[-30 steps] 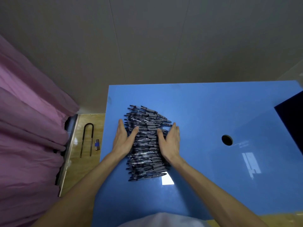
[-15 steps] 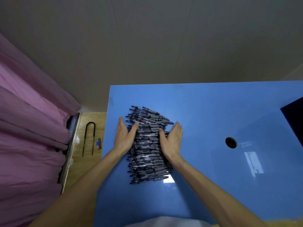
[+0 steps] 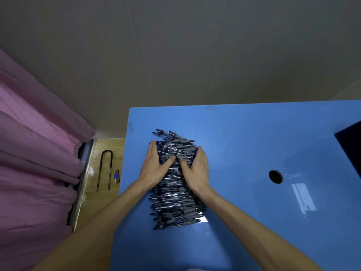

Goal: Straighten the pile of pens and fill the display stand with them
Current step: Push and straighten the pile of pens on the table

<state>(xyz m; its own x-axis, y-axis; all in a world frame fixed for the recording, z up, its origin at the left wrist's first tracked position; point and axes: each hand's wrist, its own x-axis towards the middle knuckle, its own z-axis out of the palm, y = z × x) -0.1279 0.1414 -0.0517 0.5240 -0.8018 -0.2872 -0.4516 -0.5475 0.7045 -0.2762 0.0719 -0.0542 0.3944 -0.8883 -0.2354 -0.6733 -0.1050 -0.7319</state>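
A long pile of dark pens with grey grips (image 3: 175, 204) lies crosswise on the blue table (image 3: 254, 137), left of its middle. My left hand (image 3: 154, 165) presses flat against the pile's left side, fingers straight, thumb reaching over the pens. Against the pile's right side lies my right hand (image 3: 197, 169), fingers straight, its thumb on top near the left thumb. The pens at the far end stick out slanted past my fingertips. A dark object (image 3: 351, 145) is cut off at the right edge; what it is cannot be told.
A round hole (image 3: 275, 176) opens in the table to the right of the pile. Left of the table, on a wooden floor strip, lie a U-shaped metal bar (image 3: 105, 169) and a small cylinder (image 3: 116, 176). A pink curtain (image 3: 33, 163) hangs at far left.
Both hands have slid toward the far end of the pile and closed in, so the thumbs now nearly meet on top. The pile looks narrower between the palms.
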